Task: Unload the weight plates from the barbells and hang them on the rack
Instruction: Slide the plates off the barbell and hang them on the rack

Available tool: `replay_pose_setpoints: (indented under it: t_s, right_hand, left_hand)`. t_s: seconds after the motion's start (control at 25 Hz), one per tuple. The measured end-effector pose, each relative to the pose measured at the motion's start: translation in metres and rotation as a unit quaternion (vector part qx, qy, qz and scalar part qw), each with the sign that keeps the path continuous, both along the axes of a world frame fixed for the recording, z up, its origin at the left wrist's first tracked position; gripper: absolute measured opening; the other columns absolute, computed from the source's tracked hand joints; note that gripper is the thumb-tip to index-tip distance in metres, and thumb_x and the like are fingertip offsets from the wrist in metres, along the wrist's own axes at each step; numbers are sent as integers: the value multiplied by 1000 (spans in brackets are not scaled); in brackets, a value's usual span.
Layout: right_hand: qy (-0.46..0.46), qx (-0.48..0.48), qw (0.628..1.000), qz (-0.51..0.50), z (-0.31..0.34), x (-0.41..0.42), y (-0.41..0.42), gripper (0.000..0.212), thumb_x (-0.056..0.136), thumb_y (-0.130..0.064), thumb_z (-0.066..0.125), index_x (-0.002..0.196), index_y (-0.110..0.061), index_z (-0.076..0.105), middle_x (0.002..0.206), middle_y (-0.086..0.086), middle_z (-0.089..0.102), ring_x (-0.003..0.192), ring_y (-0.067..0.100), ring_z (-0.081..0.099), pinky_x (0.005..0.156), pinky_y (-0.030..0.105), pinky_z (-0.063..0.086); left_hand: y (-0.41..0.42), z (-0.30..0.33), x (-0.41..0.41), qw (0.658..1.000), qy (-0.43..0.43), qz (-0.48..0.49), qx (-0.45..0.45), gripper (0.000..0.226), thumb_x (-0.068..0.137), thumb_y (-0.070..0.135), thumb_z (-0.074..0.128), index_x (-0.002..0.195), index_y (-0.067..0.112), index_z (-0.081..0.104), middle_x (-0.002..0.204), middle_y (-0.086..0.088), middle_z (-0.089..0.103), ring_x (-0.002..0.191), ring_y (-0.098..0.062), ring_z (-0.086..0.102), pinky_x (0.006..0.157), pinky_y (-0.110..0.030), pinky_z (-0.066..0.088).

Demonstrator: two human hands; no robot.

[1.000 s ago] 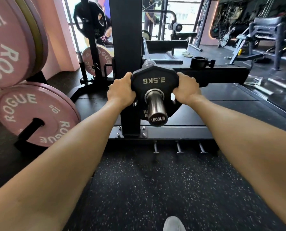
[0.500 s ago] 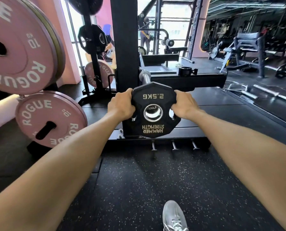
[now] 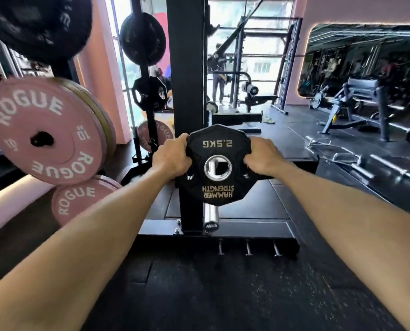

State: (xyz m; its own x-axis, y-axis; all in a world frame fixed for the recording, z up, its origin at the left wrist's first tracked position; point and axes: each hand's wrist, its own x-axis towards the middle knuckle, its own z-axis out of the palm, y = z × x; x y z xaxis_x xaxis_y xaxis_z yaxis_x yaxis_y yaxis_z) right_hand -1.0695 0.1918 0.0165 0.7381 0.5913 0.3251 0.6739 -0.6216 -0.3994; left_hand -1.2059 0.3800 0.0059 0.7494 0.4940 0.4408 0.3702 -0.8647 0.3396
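Observation:
A black 2.5 kg weight plate [image 3: 219,187] marked "Hammer Strength" is in the air, upside down, facing me. My left hand [image 3: 171,157] grips its left edge and my right hand [image 3: 261,157] grips its right edge. Its metal-ringed centre hole is empty. The barbell's chrome sleeve end [image 3: 210,219] shows just below the plate, free of it. On the left, the plate rack [image 3: 65,68] carries pink 10 kg Rogue plates [image 3: 44,130] and a lower pink plate [image 3: 79,199], with a large black plate [image 3: 41,22] above them.
A black upright post [image 3: 186,80] of the power rack stands straight ahead on a bolted base [image 3: 247,229] with three short pegs. A second plate tree [image 3: 146,91] stands behind. Benches and loose bars lie at the right. A person stands in the far background.
The plate has slid off the end of the barbell sleeve and risen; both hands still hold it. The view has tilted up, so the sleeve now sits below the plate.

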Motion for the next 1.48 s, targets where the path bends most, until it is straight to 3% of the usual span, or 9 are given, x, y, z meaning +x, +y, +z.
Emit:
replay_pose_setpoints:
  t_s: [0.24, 0.44, 0.52, 0.6, 0.76, 1.04, 1.28, 1.4, 1.48]
  right_hand:
    - [-19, 21, 1000, 12, 251, 11, 3, 11, 79, -10, 55, 90, -12, 53, 88, 9, 58, 82, 33, 57, 63, 33, 43]
    - [-54, 66, 996, 25, 447, 18, 14, 14, 78, -10, 55, 92, -13, 55, 93, 10, 60, 87, 32, 59, 71, 35, 50]
    - [-61, 87, 994, 37, 514, 21, 20, 12, 75, -10, 55, 87, -13, 54, 90, 10, 61, 85, 33, 61, 71, 35, 51]
    - [-77, 96, 991, 56, 563, 23, 24, 10, 75, -9, 56, 76, -16, 49, 81, 7, 56, 80, 31, 58, 62, 31, 43]
    - [-98, 112, 985, 88, 608, 23, 40, 18, 79, -7, 56, 70, -19, 47, 73, 2, 52, 66, 21, 52, 52, 27, 32]
    - [-132, 99, 973, 164, 622, -10, 115, 9, 74, -11, 57, 82, -11, 54, 87, 10, 60, 80, 31, 59, 70, 38, 53]
    - [-110, 88, 959, 245, 615, -114, 212, 18, 74, -8, 60, 69, -15, 44, 76, 5, 52, 72, 28, 56, 56, 32, 40]
    - [-112, 78, 953, 270, 609, -176, 257, 27, 77, -6, 59, 65, -15, 36, 70, 4, 43, 61, 24, 46, 50, 28, 28]
    - [-116, 77, 949, 281, 605, -225, 291, 24, 77, -8, 59, 67, -14, 38, 71, 5, 45, 65, 25, 49, 52, 27, 30]
  left_hand:
    - [5, 256, 4, 999, -36, 20, 27, 37, 68, 9, 59, 104, 19, 52, 98, -12, 64, 95, -39, 60, 77, -42, 50]
    - [10, 453, 6, 995, -72, 26, 69, 37, 70, 11, 55, 105, 18, 54, 93, -11, 64, 89, -38, 61, 68, -39, 46]
    - [13, 522, 7, 993, -87, 29, 76, 35, 71, 10, 55, 105, 18, 54, 89, -8, 61, 87, -36, 59, 67, -37, 43]
    - [17, 572, 8, 989, -105, 36, 93, 36, 73, 10, 57, 108, 17, 55, 91, -9, 63, 88, -36, 59, 71, -39, 47]
    - [31, 615, 2, 989, -109, 40, 96, 34, 73, 11, 55, 107, 13, 56, 87, -7, 63, 84, -33, 59, 78, -44, 54]
    - [70, 625, -62, 983, -108, 111, 95, 41, 79, 9, 57, 120, 13, 56, 102, -10, 63, 98, -35, 59, 74, -39, 45]
    - [143, 619, -185, 973, -97, 185, 97, 41, 77, 9, 59, 117, 12, 57, 106, -17, 66, 100, -39, 60, 79, -43, 51]
    - [183, 614, -252, 970, -95, 198, 105, 48, 74, 9, 59, 121, 17, 58, 109, -16, 67, 102, -38, 62, 84, -46, 53]
    - [214, 612, -302, 969, -86, 207, 102, 51, 74, 9, 59, 124, 18, 57, 108, -16, 67, 101, -38, 62, 84, -47, 54]
